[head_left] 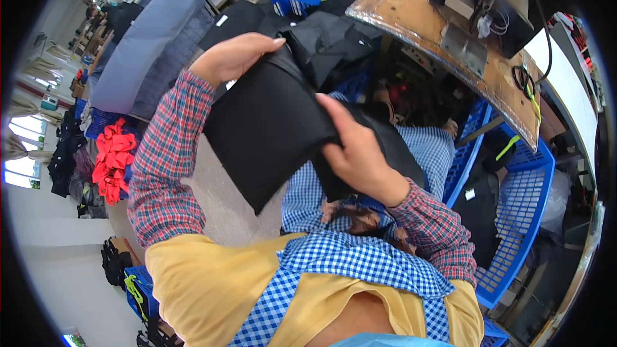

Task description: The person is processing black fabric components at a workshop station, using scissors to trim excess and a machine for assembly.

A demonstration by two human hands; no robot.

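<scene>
Between my two hands hangs a folded piece of black fabric [267, 125], smooth and roughly square, held up in front of my lap. My left hand [236, 56] pinches its upper corner, thumb and fingers together. On its right edge my right hand [360, 148] grips the cloth, fingers curled round behind it. More black fabric [379, 132] drapes over my lap below the right hand. Just beyond the held piece lies a pile of black fabric pieces [334, 42], some bearing small white labels.
A wooden worktable [411, 9] with a dark machine [482, 0] stands at the far right. Blue plastic baskets [517, 212] sit to my right, one holding black pieces. At left are a grey padded panel [151, 38] and a bundle of red-orange fabric [114, 160].
</scene>
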